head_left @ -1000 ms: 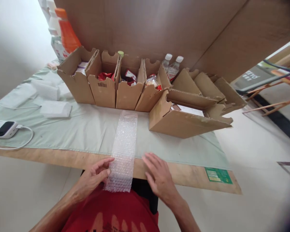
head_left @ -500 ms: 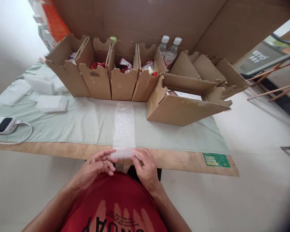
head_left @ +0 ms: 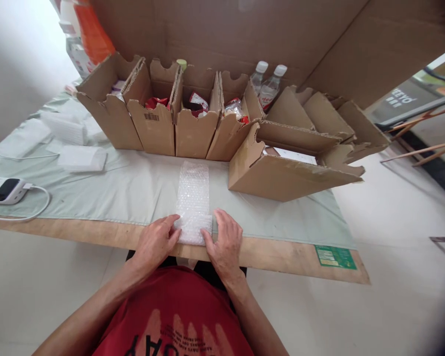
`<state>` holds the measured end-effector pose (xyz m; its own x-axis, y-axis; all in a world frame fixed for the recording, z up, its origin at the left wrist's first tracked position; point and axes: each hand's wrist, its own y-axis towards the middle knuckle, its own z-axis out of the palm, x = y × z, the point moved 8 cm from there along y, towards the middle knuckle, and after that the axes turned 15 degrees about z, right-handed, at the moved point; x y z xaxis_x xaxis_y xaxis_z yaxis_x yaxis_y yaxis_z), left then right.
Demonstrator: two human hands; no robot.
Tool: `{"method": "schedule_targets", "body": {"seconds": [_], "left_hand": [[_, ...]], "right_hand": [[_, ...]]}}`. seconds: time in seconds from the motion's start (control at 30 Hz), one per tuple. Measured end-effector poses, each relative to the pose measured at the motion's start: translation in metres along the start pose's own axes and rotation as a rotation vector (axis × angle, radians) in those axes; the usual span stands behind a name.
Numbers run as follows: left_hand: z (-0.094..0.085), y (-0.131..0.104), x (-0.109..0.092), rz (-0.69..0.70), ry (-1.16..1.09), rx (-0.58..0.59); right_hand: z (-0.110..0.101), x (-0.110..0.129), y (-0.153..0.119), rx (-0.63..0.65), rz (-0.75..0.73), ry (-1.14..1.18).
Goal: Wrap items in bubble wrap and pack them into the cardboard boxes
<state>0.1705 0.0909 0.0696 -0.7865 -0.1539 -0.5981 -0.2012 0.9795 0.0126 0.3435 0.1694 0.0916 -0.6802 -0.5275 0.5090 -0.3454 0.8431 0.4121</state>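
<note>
Bubble wrap (head_left: 193,195) between both hands (head_left: 156,243) (head_left: 225,244)

From my station I log the counter (head_left: 107,234): pale green cloth (head_left: 141,183), bare wooden edge (head_left: 274,253) nearest the left hand (head_left: 156,242) and right hand (head_left: 225,243). A bubble-wrap strip (head_left: 193,190), near end folded over, lies between them. Beyond them I note upright cardboard boxes (head_left: 155,133); well leftward, white folded pieces (head_left: 82,159) and a corded white device (head_left: 5,191); rightward, a green label (head_left: 335,257).
</note>
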Motion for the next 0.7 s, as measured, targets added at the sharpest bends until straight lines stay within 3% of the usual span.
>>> {"method": "schedule_targets", "body": {"seconds": [0.13, 0.23, 0.33, 0.43, 0.57, 0.7], "left_hand": [[0.001, -0.001, 0.001, 0.021, 0.043, 0.013], [0.002, -0.003, 0.001, 0.058, 0.056, 0.006], [-0.003, -0.008, -0.005, 0.156, 0.073, -0.056], [-0.013, -0.017, -0.020, 0.347, 0.108, -0.161], [-0.009, -0.023, -0.038, 0.578, 0.114, -0.125], [-0.005, -0.018, -0.038, 0.557, 0.068, -0.141]], "right_hand": [[-0.013, -0.002, -0.013, 0.156, -0.089, 0.093], [-0.008, 0.005, -0.025, 0.337, -0.193, 0.062], [0.002, 0.008, -0.026, 0.425, -0.218, 0.033], [0.008, 0.009, -0.022, 0.420, -0.222, 0.052], [0.008, 0.008, -0.015, 0.380, -0.233, 0.080], [0.006, 0.010, -0.004, 0.384, -0.189, 0.169]]}}
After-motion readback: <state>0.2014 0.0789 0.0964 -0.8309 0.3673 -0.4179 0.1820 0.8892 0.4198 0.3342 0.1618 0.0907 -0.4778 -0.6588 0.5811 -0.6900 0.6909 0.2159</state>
